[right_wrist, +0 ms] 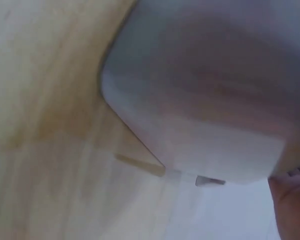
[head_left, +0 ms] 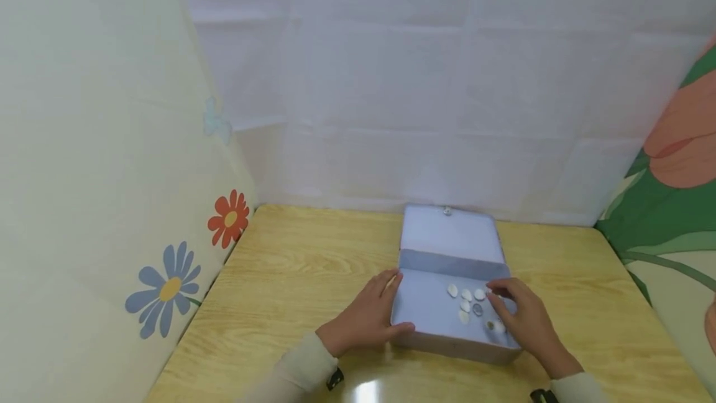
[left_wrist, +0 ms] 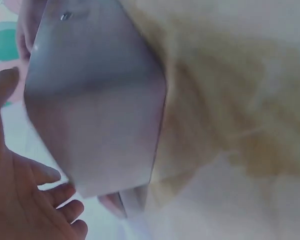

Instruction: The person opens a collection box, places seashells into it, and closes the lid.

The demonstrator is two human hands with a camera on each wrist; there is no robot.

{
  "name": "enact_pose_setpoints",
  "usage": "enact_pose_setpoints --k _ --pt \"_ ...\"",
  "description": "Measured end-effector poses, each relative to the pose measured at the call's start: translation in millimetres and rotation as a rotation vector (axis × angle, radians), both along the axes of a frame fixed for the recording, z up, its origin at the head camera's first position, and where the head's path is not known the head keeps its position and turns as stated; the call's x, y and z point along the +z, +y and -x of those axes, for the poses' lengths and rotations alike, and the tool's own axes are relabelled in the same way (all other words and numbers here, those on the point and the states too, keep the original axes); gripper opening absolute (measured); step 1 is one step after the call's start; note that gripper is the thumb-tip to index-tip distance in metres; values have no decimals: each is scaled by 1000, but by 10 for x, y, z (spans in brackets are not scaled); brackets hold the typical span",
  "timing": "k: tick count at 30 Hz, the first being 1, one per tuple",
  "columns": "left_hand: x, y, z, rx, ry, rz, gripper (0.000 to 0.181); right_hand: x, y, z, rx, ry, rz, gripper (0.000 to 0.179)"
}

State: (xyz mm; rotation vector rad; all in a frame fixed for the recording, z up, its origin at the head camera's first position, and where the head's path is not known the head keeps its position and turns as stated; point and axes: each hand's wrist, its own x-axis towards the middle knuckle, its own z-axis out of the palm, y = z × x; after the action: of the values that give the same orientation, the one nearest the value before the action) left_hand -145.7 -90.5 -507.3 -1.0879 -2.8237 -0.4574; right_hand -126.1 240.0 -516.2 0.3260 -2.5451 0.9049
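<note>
A shallow pale lilac box (head_left: 425,303) stands with its lid (head_left: 453,235) raised at the back. Several small white rounded pieces (head_left: 452,291) lie on its floor towards the right, along with a darker grey round piece (head_left: 477,310). At the box's left side my left hand (head_left: 366,316) rests with fingers spread, fingertips along the left rim and thumb over the front rim. My right hand (head_left: 526,313) reaches over the right rim and pinches a small white piece between thumb and forefinger. Both wrist views show the box's outer walls close up; the left hand (left_wrist: 35,200) looks relaxed there.
The box sits on a wood-grain table (head_left: 302,254), near its front. A white sheet (head_left: 380,111) hangs behind the table's far edge. Flower-patterned cloths stand along the left (head_left: 100,173) and right sides. The open lid leans back towards the sheet.
</note>
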Motion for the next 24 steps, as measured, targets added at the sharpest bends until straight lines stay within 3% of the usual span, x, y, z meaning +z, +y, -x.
enact_pose_setpoints --k 5,12,18,24 --pt "117 -21 210 10 -95 -90 85 131 172 48 26 20 54 18" --pt "265 -89 655 74 -185 -221 68 281 400 361 31 -3 109 24" --pt "330 -74 986 89 -281 -297 62 347 579 610 45 -192 95 39" --pt "346 10 1196 112 -370 -294 61 333 650 840 61 -413 -4 49"
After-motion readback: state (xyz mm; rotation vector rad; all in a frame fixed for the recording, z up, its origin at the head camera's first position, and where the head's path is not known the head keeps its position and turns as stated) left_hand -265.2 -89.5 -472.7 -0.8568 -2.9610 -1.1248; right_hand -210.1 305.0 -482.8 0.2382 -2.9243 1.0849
